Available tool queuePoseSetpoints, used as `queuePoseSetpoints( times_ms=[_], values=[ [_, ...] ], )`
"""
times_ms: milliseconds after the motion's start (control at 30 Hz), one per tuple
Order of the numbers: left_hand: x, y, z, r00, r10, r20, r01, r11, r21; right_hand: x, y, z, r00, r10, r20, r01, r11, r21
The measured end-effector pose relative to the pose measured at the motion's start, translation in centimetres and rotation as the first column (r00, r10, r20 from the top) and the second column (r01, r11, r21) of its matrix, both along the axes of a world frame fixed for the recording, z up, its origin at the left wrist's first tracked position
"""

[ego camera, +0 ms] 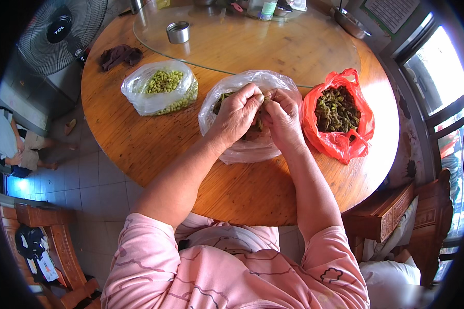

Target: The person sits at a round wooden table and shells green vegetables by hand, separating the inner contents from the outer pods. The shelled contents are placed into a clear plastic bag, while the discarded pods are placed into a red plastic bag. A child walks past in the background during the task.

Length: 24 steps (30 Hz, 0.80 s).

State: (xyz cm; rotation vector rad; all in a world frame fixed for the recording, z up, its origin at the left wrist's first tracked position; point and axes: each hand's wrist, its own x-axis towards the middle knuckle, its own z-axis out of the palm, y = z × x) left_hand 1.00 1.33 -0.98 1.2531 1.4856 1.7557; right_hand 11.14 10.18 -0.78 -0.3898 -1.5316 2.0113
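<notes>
My left hand and my right hand meet over a translucent plastic bag at the middle of the table. Pinched between their fingertips is a small bean pod, mostly covered by the fingers. Brownish-green pods or husks show inside that bag, partly hidden behind my hands. To the left stands another translucent bag of shelled green beans. Close by my right hand, a red plastic bag with its mouth spread holds many fuzzy, brownish-green pods.
The round wooden table carries a glass turntable with a metal cup. A dark cloth lies at the left, near a fan. One person sits at far left; another's white-clothed body is at lower right.
</notes>
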Motion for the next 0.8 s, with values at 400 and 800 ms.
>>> queuePoseSetpoints(
  times_ms=[400,800],
  values=[
    [-0.5,-0.8,0.7,0.939,-0.136,0.317,0.161,0.986,-0.054,-0.1,0.2,-0.2,0.994,0.053,-0.091,-0.06,0.995,-0.08],
    [-2.4,-1.3,1.4,0.799,-0.014,0.601,0.04,0.999,-0.031,1.0,2.4,0.9,0.959,-0.161,-0.235,0.03,0.878,-0.477]
  ],
)
